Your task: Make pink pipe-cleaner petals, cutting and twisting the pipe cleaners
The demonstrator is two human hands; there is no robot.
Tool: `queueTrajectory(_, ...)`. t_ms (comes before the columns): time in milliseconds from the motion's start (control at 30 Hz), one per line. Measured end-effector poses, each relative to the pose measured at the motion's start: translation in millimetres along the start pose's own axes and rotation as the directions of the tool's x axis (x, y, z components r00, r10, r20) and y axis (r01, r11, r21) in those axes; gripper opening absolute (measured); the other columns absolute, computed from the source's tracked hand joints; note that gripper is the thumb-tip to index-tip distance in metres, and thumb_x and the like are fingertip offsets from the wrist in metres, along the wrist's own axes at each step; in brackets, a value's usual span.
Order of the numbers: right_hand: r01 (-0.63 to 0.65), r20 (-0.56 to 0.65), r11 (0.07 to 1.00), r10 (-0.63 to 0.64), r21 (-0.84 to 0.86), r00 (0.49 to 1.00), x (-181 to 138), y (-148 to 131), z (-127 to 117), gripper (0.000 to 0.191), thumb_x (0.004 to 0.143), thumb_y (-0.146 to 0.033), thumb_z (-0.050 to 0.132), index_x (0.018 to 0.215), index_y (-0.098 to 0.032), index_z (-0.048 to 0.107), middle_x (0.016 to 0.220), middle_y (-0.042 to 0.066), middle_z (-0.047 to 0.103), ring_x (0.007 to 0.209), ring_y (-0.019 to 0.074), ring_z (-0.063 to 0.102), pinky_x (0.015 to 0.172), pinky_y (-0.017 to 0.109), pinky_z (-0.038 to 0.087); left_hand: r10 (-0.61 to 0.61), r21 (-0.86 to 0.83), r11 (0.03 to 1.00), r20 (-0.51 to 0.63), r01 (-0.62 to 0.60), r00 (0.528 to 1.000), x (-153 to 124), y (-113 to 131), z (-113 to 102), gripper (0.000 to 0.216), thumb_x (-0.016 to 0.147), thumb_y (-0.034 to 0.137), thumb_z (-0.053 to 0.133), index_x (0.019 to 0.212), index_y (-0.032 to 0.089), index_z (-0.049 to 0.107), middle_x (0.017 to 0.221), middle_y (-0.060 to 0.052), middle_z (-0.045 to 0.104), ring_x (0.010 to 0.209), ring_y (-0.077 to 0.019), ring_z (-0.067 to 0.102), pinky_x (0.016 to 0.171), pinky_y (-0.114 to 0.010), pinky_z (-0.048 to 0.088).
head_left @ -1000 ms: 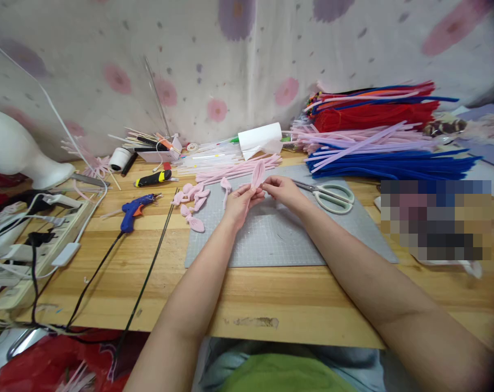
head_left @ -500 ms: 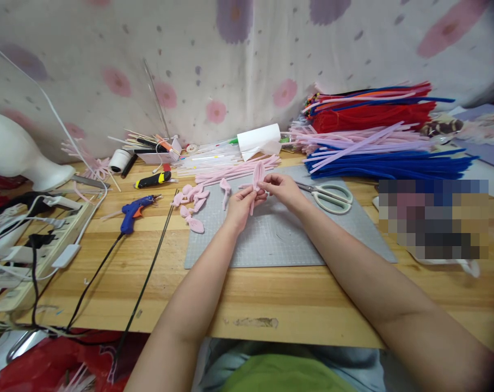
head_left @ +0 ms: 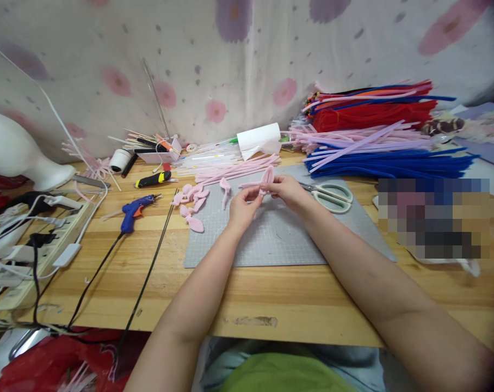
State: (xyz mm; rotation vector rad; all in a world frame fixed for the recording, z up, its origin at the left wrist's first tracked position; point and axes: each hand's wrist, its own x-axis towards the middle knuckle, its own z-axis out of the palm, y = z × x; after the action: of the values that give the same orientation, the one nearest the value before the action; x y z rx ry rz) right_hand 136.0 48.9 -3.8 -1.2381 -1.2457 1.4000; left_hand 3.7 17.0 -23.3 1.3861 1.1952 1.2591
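Observation:
Above the grey cutting mat [head_left: 279, 239], both hands pinch one pink pipe cleaner [head_left: 267, 175] that is bent into an upright pointed loop. My left hand [head_left: 244, 208] grips it low, from the left. My right hand [head_left: 285, 191] holds the base of the loop between thumb and fingers. Part of the pipe cleaner is hidden by the fingers. A single pink twisted piece [head_left: 224, 190] lies on the mat left of my hands. Farther left is a small heap of pink knotted pieces [head_left: 193, 198]. Scissors with pale green handles [head_left: 332, 197] rest right of my right hand.
Straight pink pipe cleaners [head_left: 234, 170] lie behind the mat. Red, pink and blue bundles [head_left: 389, 163] are stacked at the back right. On the left are a blue glue gun [head_left: 130, 213], a yellow-black cutter [head_left: 153, 179], a power strip [head_left: 47, 256] and a white foam head [head_left: 14, 147].
Both hands and the pink loop have shifted slightly right. The loop has tilted a little, and the tail that hung below the left hand no longer shows.

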Motion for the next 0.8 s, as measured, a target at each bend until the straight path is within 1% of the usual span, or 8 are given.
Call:
queueTrajectory(67,-0.02,-0.012,1.0,0.02,0.006,1.0,0,0,0,0.024,0.051,-0.03,0.07,0.062,-0.013,0.058,0.056,0.0,0.054,0.05,0.0072,0.041,0.046,0.022,0.027,0.169,0.162,0.974,-0.071,-0.156,0.983,0,0,-2,0.019,0.068,0.026,0.064,0.084,0.017,0.061,0.087,-0.005,0.062,0.079,-0.0124,0.059,0.067,-0.025,0.049)
queueTrajectory(100,-0.031,-0.013,0.999,0.031,0.013,0.999,0,0,0,0.024,0.051,-0.03,0.071,0.062,-0.013,0.058,0.056,0.0,0.054,0.05,0.0072,0.042,0.045,0.022,0.027,0.239,0.226,0.949,-0.067,-0.219,0.969,0,0,-4,0.017,0.069,0.026,0.063,0.083,0.017,0.061,0.088,-0.005,0.061,0.081,-0.0123,0.058,0.066,-0.024,0.049)
queueTrajectory(200,-0.075,0.011,0.997,0.075,0.033,0.997,0,0,-1,0.021,0.051,-0.027,0.07,0.062,-0.012,0.059,0.056,0.001,0.055,0.05,0.0072,0.043,0.044,0.021,0.027,0.374,0.35,0.858,0.076,-0.376,0.924,1,2,-9,0.009,0.074,0.026,0.058,0.079,0.019,0.062,0.088,-0.004,0.058,0.083,-0.0115,0.057,0.066,-0.023,0.049)
queueTrajectory(333,-0.13,0.043,0.991,0.129,0.029,0.991,-1,-2,-2,0.015,0.052,-0.021,0.068,0.057,-0.012,0.058,0.05,-0.001,0.052,0.045,0.0056,0.041,0.042,0.02,0.026,0.462,0.453,0.731,0.223,-0.511,0.859,4,1,-15,0.01,0.078,0.026,0.054,0.08,0.02,0.062,0.088,-0.003,0.057,0.086,-0.0118,0.056,0.074,-0.025,0.048)
queueTrajectory(433,-0.149,0.045,0.989,0.148,0.02,0.988,-2,-5,-2,0.01,0.052,-0.016,0.065,0.053,-0.012,0.056,0.046,-0.002,0.048,0.042,0.0047,0.038,0.04,0.02,0.025,0.492,0.505,0.656,0.277,-0.561,0.825,3,2,-15,0.011,0.08,0.026,0.052,0.082,0.02,0.061,0.089,-0.004,0.058,0.089,-0.0125,0.055,0.077,-0.026,0.046)
queueTrajectory(533,-0.161,0.055,0.986,0.159,0.03,0.986,-3,-7,-2,0.009,0.053,-0.014,0.063,0.051,-0.013,0.054,0.044,-0.002,0.046,0.04,0.0047,0.037,0.039,0.02,0.024,0.504,0.534,0.626,0.279,-0.568,0.817,1,5,-13,0.012,0.08,0.027,0.051,0.083,0.019,0.06,0.089,-0.004,0.058,0.089,-0.0131,0.054,0.077,-0.026,0.045)
queueTrajectory(700,-0.166,0.05,0.986,0.165,0.014,0.985,-2,-6,-3,0.01,0.052,-0.013,0.061,0.048,-0.014,0.052,0.042,-0.002,0.044,0.039,0.0055,0.036,0.038,0.021,0.024,0.397,0.511,0.703,0.295,-0.494,0.869,-2,9,-14,0.017,0.081,0.031,0.049,0.087,0.02,0.061,0.094,-0.005,0.058,0.082,-0.0116,0.055,0.067,-0.022,0.044)
queueTrajectory(800,-0.182,0.052,0.983,0.183,-0.011,0.982,-2,-5,-4,0.012,0.051,-0.014,0.06,0.047,-0.015,0.049,0.04,-0.003,0.042,0.039,0.0055,0.033,0.038,0.022,0.02,0.348,0.476,0.727,0.368,-0.496,0.862,0,9,-17,0.018,0.082,0.03,0.048,0.088,0.021,0.062,0.096,-0.005,0.059,0.084,-0.0123,0.055,0.067,-0.022,0.043)
